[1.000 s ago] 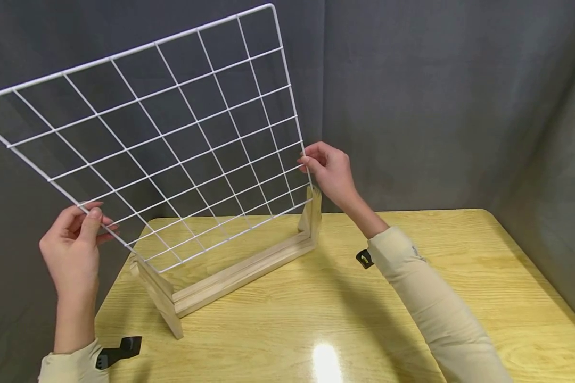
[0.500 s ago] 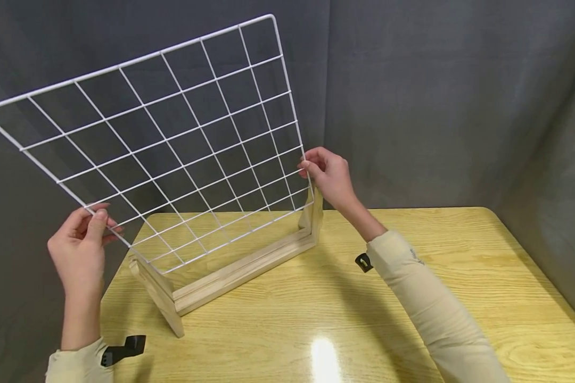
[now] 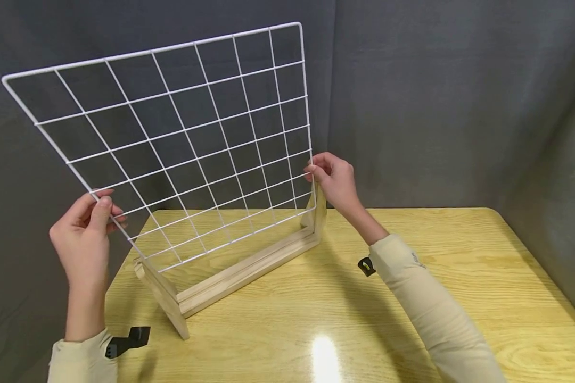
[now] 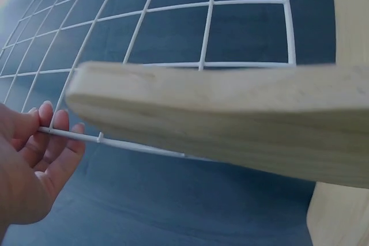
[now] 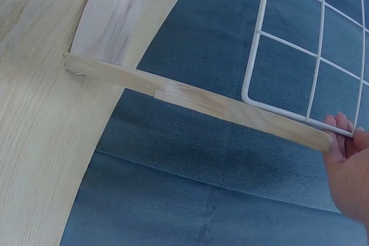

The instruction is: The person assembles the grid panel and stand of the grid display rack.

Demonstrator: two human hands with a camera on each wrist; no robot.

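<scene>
Head camera looks down across the table (image 3: 412, 319); 2 wrist cameras sit close, sharing the wire grid (image 3: 187, 143) and wooden stand (image 3: 239, 274).

Wall: we see grey fabric backdrop (image 3: 436, 96) hanging behind both hands, creased at the corners.
Furniture: we see a light wooden table (image 3: 460, 298) beneath the hands.
Light: we note a bright glare spot (image 3: 325, 357) on the tabletop, nearer us than the hands.

Support surface: yellow wood-grain table (image 3: 412, 319), glossy top w/ one light reflection near front edge. Resting directly on it: wooden stand (image 3: 235, 276), i.e. long grooved base rail w/ short upright end pieces at both ends, set diagonally at table's rear-left area.
</scene>
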